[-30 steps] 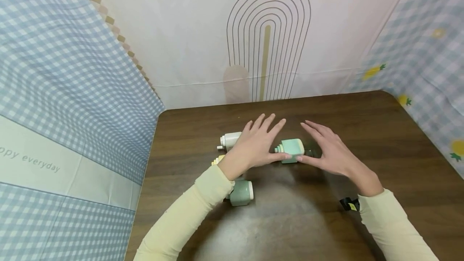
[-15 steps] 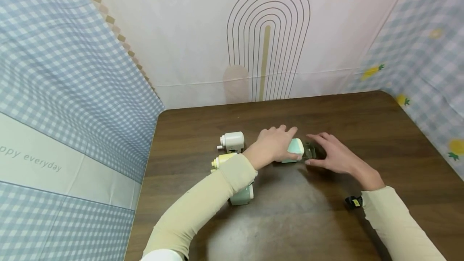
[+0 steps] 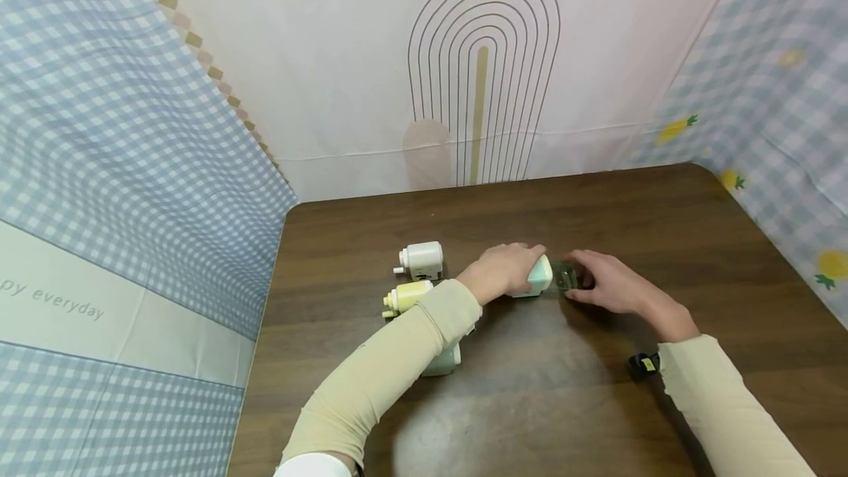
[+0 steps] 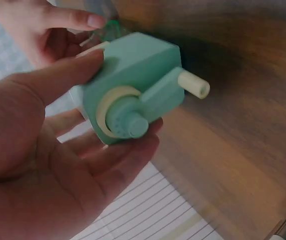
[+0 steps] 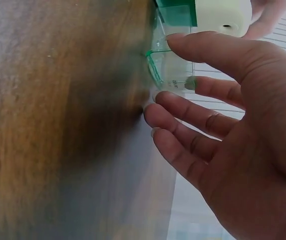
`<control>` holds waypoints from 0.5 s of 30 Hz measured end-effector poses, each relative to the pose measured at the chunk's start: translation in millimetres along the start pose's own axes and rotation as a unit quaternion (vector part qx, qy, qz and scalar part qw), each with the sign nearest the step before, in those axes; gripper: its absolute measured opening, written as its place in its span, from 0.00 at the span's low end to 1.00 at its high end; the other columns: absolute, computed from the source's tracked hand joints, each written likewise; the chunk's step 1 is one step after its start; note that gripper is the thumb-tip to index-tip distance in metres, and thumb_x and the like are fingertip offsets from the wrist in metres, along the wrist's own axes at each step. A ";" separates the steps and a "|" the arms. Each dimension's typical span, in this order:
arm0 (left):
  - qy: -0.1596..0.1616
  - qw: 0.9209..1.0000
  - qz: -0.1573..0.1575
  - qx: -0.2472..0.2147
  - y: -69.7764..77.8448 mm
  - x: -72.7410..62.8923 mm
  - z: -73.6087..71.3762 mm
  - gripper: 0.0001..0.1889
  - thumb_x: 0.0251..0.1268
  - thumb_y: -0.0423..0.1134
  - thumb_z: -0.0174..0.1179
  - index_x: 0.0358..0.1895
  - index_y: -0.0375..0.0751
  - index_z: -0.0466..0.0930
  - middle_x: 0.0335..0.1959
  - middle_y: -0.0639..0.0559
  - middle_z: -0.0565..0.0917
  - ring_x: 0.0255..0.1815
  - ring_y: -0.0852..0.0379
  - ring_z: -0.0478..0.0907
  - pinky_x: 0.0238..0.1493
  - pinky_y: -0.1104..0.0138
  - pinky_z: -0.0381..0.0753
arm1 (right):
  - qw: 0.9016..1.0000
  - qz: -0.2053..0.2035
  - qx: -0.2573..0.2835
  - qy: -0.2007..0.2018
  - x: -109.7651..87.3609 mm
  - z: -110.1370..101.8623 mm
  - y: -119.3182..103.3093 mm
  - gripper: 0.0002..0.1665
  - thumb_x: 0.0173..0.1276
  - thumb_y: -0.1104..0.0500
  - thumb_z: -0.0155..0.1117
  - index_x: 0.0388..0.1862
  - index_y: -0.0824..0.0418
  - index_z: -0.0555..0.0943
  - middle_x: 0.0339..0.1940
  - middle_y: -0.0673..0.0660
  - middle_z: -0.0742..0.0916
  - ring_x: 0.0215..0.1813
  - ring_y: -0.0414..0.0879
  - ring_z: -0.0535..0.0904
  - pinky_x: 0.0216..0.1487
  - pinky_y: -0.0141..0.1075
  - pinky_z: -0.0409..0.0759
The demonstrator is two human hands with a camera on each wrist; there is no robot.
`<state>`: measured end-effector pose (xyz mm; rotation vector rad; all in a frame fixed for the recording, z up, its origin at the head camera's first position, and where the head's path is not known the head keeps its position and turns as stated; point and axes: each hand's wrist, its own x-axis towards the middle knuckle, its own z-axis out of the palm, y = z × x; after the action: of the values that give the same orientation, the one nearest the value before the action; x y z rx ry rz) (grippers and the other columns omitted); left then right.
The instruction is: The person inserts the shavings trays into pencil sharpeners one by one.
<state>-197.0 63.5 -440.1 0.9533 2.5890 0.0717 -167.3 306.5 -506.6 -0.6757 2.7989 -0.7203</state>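
My left hand (image 3: 506,271) grips a mint-green pencil sharpener (image 4: 143,57), thumb on one side and fingers curled under the other. Its crank handle (image 4: 193,84) with a cream knob faces the left wrist camera. At the cream end of the body sits a clear green-tinted shavings drawer (image 5: 170,67). My right hand (image 3: 612,285) pinches this drawer between thumb and index finger, while the other fingers curl loosely beside it. In the head view the left hand covers most of the sharpener's body.
Left of the hands lie a white sharpener (image 3: 424,260), a yellow sharpener (image 3: 407,295) and a dark green sharpener (image 3: 442,361), the last partly behind the left sleeve. By the right cuff is a small black object (image 3: 642,365) with a yellow label. A cloth backdrop stands behind the table (image 3: 371,219).
My left hand, spread beside the mint-green sharpener a second ago, has moved right and closed round it. My right hand has drawn its fingers together on the clear drawer.
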 end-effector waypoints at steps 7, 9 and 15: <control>0.003 1.000 0.018 0.013 -4.4 2.3 1.1 0.37 0.73 0.49 0.70 0.81 0.55 0.64 0.69 0.56 0.79 0.59 0.59 0.78 0.56 0.66 0.79 | 1.000 -0.009 0.005 -0.005 3.2 -2.0 -5.1 0.34 0.69 0.56 0.78 0.69 0.66 0.77 0.45 0.54 0.85 0.42 0.46 0.81 0.43 0.46 0.83; 0.003 1.000 0.021 0.016 -4.7 2.5 1.4 0.36 0.73 0.49 0.70 0.80 0.55 0.65 0.68 0.56 0.80 0.59 0.59 0.78 0.57 0.66 0.79 | 1.000 -0.013 0.007 -0.005 3.9 -1.5 -7.0 0.34 0.69 0.56 0.78 0.68 0.66 0.77 0.45 0.54 0.85 0.42 0.46 0.81 0.43 0.46 0.83; 0.002 0.999 0.030 0.026 -5.8 4.3 2.7 0.36 0.72 0.50 0.70 0.78 0.55 0.66 0.65 0.56 0.81 0.58 0.60 0.78 0.58 0.66 0.78 | 1.000 -0.010 0.019 -0.011 5.4 2.2 -12.3 0.33 0.69 0.57 0.78 0.68 0.66 0.76 0.47 0.56 0.86 0.43 0.46 0.82 0.44 0.46 0.84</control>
<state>-202.6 61.6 -445.1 1.0494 2.5783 0.0227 -166.7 293.4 -502.8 -0.7010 2.7544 -0.7623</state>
